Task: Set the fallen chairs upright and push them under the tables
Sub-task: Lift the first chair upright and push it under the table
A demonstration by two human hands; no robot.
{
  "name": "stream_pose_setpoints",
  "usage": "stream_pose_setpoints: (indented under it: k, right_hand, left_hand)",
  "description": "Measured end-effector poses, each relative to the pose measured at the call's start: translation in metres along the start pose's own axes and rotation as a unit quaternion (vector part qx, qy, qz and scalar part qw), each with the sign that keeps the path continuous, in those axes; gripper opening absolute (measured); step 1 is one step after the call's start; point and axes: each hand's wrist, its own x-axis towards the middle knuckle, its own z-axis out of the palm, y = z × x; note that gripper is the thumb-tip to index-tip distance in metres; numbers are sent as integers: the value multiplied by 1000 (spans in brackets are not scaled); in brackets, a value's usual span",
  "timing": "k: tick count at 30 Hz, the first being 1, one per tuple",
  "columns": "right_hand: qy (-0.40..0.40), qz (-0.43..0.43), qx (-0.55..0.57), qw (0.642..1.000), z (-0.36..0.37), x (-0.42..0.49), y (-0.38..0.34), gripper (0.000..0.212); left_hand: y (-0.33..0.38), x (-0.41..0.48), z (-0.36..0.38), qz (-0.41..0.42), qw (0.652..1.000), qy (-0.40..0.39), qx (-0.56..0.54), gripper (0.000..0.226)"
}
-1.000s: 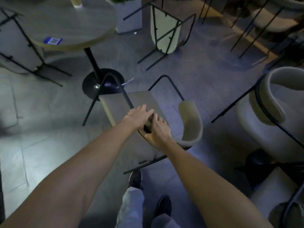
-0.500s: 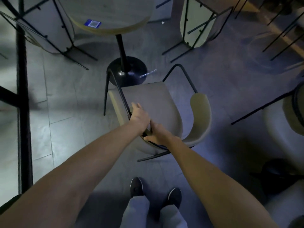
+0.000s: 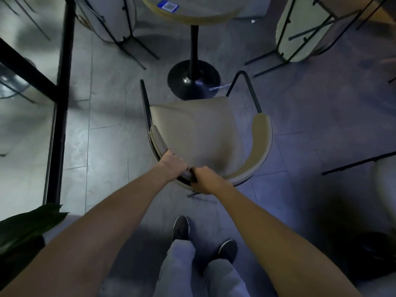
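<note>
Chair [image 3: 197,133] stood upright facing table [image 3: 192,16]; both hands, left [image 3: 173,166] & right [image 3: 205,179], were clamped on its backrest rim. Next move, prob.: straight push fwd so seat slides under.

Both the left hand [image 3: 172,166] and the right hand [image 3: 203,181] covered the stretch of chair [image 3: 197,133] back they clasped, their fingers curled out of sight beneath it. Beyond the hands the tabletop [image 3: 192,11] ran off the top edge, its blue sticker [image 3: 167,5] too small to read. Two more chairs, one far left of the hands [image 3: 111,16] and one far right [image 3: 300,37], were likewise cut by that edge. The chair's rear legs lay mostly hidden under the right hand
</note>
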Motion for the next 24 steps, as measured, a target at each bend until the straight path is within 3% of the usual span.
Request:
stream_pose_setpoints:
  k: [12,17,19,22,24]
  right_hand:
    - [-30,-55,-81,995,29,11,-6,30]
    - [-47,-57,-48,996,19,4,5,33]
    - [-55,-50,-60,995,9,-2,20,38]
    - [-39,-40,-171,984,-5,-12,55,35]
    - [-13,-34,-240,970,-14,-17,78,30]
  left_hand:
    - [-5,-3,59,-48,998,-28,-29,36]
    - [12,-7,53,-52,998,-20,-41,42]
    - [32,-6,45,-45,994,2,-98,42]
    - [77,3,32,-48,973,37,-223,44]
    - [99,9,22,-70,965,55,-246,43]
